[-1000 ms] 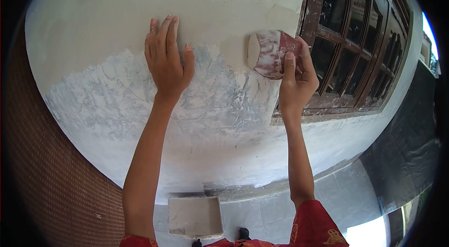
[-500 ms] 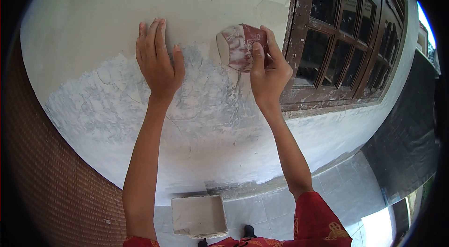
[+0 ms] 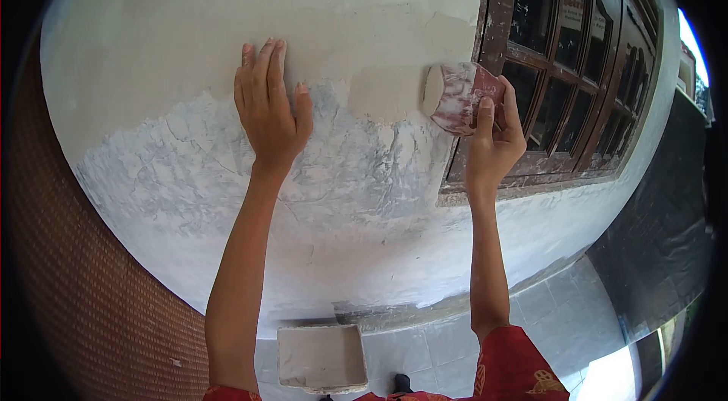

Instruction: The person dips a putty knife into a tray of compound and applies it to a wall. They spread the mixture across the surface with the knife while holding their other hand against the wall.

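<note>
My left hand (image 3: 271, 106) rests against the wall (image 3: 227, 29) with its fingers stretched upward and thumb apart, holding nothing. In my right hand (image 3: 496, 139) is a dark-red putty scraper (image 3: 459, 97), its face smeared with whitish filler. The thumb lies over the front of the scraper, and the other fingers wrap its right side. Its left edge is at the wall, just beside the window frame. A smooth beige patch of filler (image 3: 383, 91) lies left of the scraper, above a rough grey-white area (image 3: 349, 166).
A brown wooden window (image 3: 516, 44) with glass panes is at the right, its frame spotted with white. Below, a shallow tray (image 3: 322, 355) with filler in it stands on grey floor tiles (image 3: 402, 344) near my feet. A woven brown panel (image 3: 98, 287) borders the left.
My right hand has moved right with the scraper, towards the window frame, and a smooth beige patch now shows where it was. My left hand stays at the wall; the view has shifted slightly.
</note>
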Demonstrator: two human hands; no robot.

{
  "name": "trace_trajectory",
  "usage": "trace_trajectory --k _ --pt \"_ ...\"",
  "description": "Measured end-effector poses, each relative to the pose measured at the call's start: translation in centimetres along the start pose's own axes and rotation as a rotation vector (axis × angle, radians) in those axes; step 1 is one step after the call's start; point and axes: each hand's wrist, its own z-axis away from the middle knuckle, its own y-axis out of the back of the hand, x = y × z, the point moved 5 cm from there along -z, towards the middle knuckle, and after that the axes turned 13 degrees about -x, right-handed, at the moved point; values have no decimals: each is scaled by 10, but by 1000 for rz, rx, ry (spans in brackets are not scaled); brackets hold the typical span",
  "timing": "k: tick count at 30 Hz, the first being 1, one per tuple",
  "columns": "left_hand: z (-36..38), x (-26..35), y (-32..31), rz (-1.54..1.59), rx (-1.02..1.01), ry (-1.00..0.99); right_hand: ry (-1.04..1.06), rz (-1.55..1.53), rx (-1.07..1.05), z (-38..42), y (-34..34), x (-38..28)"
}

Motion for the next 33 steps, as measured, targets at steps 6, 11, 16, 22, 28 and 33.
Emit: trace_trajectory --k 6,11,16,22,28,33 --pt "1 -2 1 5 9 -13 61 277 -236 22 -27 15" --pt "2 1 0 -11 6 -10 17 -30 33 1 5 0" --pt "2 -1 -1 9 41 -10 49 266 -315 30 -57 1" --pt "1 -1 0 12 28 21 58 5 44 -14 0 1" --pt "1 -2 1 -29 20 -12 -23 303 -243 -16 -31 5" --pt "1 1 -1 -20 3 -11 19 85 0 -37 4 -6"
